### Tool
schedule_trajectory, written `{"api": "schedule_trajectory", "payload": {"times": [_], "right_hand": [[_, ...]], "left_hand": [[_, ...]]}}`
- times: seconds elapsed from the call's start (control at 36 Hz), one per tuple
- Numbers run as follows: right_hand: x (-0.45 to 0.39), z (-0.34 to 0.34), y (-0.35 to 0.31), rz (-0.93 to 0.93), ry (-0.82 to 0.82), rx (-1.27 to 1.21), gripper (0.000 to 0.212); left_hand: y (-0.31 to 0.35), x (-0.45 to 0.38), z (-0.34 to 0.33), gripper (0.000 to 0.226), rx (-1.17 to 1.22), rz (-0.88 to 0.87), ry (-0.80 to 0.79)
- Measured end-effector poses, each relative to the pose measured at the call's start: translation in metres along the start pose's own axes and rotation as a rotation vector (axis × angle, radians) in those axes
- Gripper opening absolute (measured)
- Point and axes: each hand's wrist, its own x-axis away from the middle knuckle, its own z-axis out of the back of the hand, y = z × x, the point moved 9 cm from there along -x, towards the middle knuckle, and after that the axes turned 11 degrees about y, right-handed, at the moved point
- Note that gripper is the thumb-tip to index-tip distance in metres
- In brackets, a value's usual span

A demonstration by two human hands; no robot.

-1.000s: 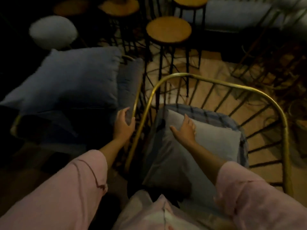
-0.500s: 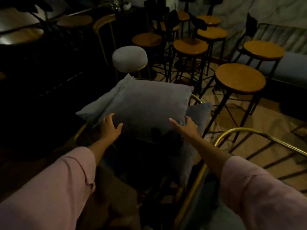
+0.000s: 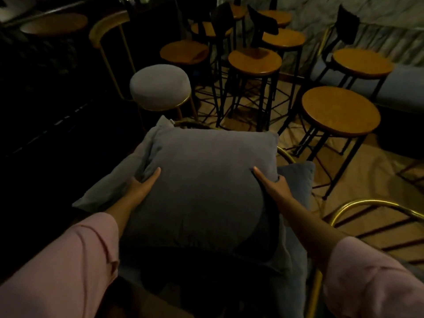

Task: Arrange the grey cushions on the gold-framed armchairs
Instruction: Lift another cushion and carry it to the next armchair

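Note:
A large grey cushion (image 3: 206, 180) fills the middle of the head view, held between both hands above the left gold-framed armchair (image 3: 285, 156). My left hand (image 3: 143, 188) grips its left edge and my right hand (image 3: 271, 185) grips its right edge, thumbs on top. A second grey cushion (image 3: 110, 187) lies partly under it on the left, and a third (image 3: 298, 180) stands against the chair's right side. The chair's seat is hidden. Another gold-framed armchair (image 3: 367, 205) shows its curved rail at the lower right.
A grey padded stool (image 3: 160, 86) with gold legs stands just beyond the cushion. Several wooden-topped bar stools (image 3: 339, 111) on black legs crowd the back and right. A long grey bench (image 3: 399, 86) runs along the right wall. The left side is dark.
My gaze swung from the right armchair to the left one. Both hands left the right chair's cushion, reached the big grey cushion, and now grip its sides; it sits closer to me.

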Motion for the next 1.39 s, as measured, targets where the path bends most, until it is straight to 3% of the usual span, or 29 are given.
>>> {"api": "schedule_trajectory", "payload": {"times": [0.08, 0.14, 0.22, 0.31, 0.47, 0.61, 0.69, 0.75, 0.81, 0.89, 1.03, 1.11, 1.19, 1.33, 1.39], "right_hand": [[0.001, 0.000, -0.002, -0.011, -0.021, -0.045, 0.093], [0.004, 0.006, -0.004, 0.057, -0.005, -0.125, 0.092], [0.018, 0.027, -0.009, 0.147, 0.004, -0.221, 0.080], [0.032, 0.057, -0.019, 0.197, -0.009, -0.288, 0.070], [0.045, 0.159, -0.011, 0.225, 0.039, -0.418, 0.079], [0.048, 0.278, 0.012, 0.296, 0.110, -0.496, 0.054], [0.045, 0.355, 0.036, 0.329, 0.153, -0.508, 0.036], [0.043, 0.406, 0.051, 0.346, 0.187, -0.508, 0.041], [0.042, 0.455, 0.066, 0.348, 0.220, -0.506, 0.062], [0.036, 0.526, 0.090, 0.325, 0.282, -0.499, 0.099], [0.019, 0.631, 0.126, 0.279, 0.430, -0.418, 0.095], [0.005, 0.673, 0.145, 0.269, 0.439, -0.383, 0.114], [-0.009, 0.697, 0.164, 0.279, 0.416, -0.419, 0.103], [-0.038, 0.703, 0.198, 0.255, 0.382, -0.445, 0.074], [-0.048, 0.698, 0.215, 0.233, 0.367, -0.459, 0.069]], "left_hand": [[-0.010, -0.016, -0.007, 0.126, -0.004, 0.110, -0.100], [-0.017, -0.022, -0.006, 0.128, 0.002, 0.179, -0.119], [-0.013, -0.026, -0.001, 0.121, 0.081, 0.104, -0.094], [0.026, 0.026, 0.004, 0.107, 0.170, 0.001, -0.071], [0.088, 0.124, -0.011, 0.090, 0.215, -0.120, -0.077], [0.133, 0.197, -0.067, 0.116, 0.182, -0.199, -0.275], [0.146, 0.254, -0.117, 0.115, 0.223, -0.172, -0.389], [0.164, 0.302, -0.154, 0.100, 0.299, -0.201, -0.470], [0.179, 0.344, -0.191, 0.085, 0.368, -0.226, -0.537], [0.187, 0.391, -0.252, 0.083, 0.424, -0.191, -0.628], [0.201, 0.438, -0.332, 0.092, 0.510, -0.190, -0.571], [0.209, 0.466, -0.370, 0.101, 0.525, -0.234, -0.578], [0.218, 0.509, -0.401, 0.100, 0.502, -0.250, -0.657], [0.195, 0.527, -0.447, 0.100, 0.438, -0.153, -0.647], [0.184, 0.531, -0.461, 0.113, 0.414, -0.127, -0.622]]}}
